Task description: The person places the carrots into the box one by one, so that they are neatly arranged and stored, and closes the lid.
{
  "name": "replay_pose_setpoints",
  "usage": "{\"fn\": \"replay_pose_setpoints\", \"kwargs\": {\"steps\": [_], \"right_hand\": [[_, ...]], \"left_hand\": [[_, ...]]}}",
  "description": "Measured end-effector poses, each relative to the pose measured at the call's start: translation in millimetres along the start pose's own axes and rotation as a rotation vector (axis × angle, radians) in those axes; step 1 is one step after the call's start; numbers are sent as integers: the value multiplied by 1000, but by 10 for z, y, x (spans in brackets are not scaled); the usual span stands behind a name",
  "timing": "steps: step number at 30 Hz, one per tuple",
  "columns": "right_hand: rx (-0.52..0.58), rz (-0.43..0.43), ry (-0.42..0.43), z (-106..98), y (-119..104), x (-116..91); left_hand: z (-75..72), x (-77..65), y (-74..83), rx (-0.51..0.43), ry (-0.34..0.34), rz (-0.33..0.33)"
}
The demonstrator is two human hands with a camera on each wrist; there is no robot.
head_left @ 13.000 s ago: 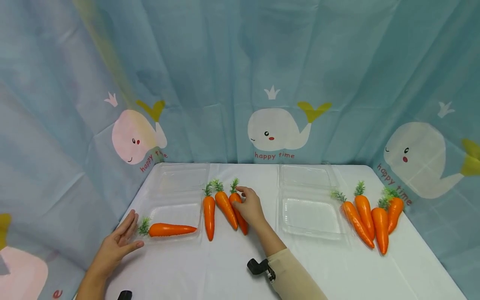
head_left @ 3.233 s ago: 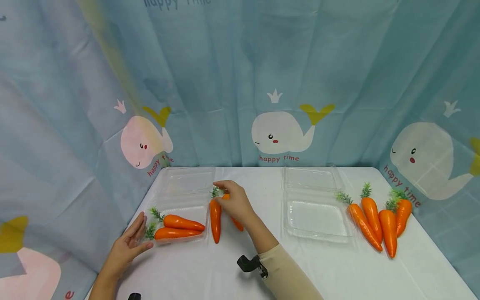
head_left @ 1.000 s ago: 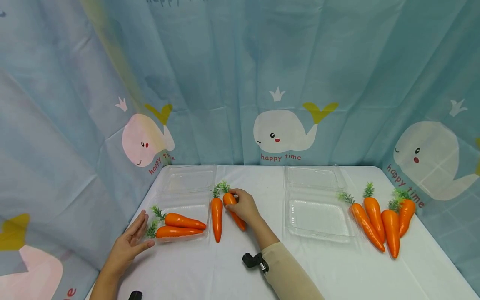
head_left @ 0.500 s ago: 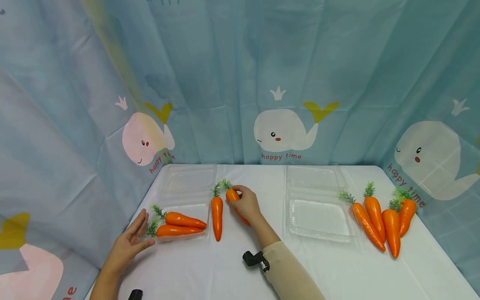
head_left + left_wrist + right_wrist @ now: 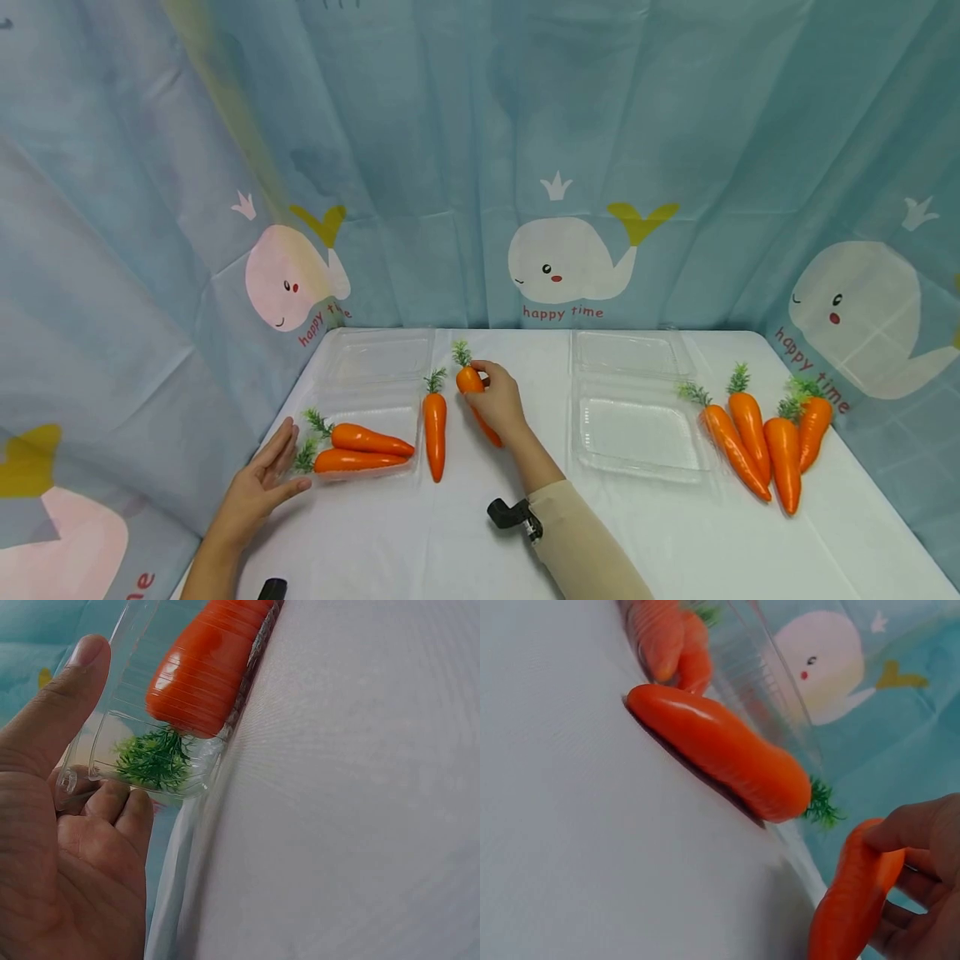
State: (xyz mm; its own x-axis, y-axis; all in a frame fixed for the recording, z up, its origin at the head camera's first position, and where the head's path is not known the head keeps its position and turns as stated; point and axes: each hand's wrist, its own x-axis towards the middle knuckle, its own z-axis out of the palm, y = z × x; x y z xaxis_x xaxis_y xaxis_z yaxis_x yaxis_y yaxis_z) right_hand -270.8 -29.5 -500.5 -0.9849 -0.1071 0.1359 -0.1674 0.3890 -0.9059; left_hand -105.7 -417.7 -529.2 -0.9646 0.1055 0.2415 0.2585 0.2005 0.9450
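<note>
My right hand [image 5: 498, 404] pinches a carrot [image 5: 470, 381] with green leaves near its top; in the right wrist view the thumb lies on the carrot [image 5: 851, 889]. Just left of it another carrot [image 5: 435, 437] lies on the white table. My left hand [image 5: 251, 496] rests with extended fingers at the left end of a clear plastic box [image 5: 408, 417]. Two carrots [image 5: 363, 460] lie side by side in that box, leaves toward the left hand. In the left wrist view the left hand's fingertips [image 5: 135, 814] touch the box's corner, and the thumb stands apart.
A second clear box [image 5: 637, 437] with its lid raised at the back stands right of centre, nothing in it. Several carrots [image 5: 783, 467] lie in a cluster at the table's right. A blue whale-print curtain [image 5: 420, 208] borders the table.
Since the oldest frame, a second carrot has come into the left box. In the last second my right hand has shifted its carrot slightly back, away from its neighbour. My left hand stays.
</note>
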Motion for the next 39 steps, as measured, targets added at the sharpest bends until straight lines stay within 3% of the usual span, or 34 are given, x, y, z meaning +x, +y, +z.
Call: {"fn": "replay_pose_setpoints", "kwargs": {"steps": [13,39], "right_hand": [[-29,-142,-62,62,-225,-12],[23,-290,-141,111,-804,14]], "left_hand": [[-12,7,-44,-6,3,-11],[-9,0,-17,-39,-2,0]]}}
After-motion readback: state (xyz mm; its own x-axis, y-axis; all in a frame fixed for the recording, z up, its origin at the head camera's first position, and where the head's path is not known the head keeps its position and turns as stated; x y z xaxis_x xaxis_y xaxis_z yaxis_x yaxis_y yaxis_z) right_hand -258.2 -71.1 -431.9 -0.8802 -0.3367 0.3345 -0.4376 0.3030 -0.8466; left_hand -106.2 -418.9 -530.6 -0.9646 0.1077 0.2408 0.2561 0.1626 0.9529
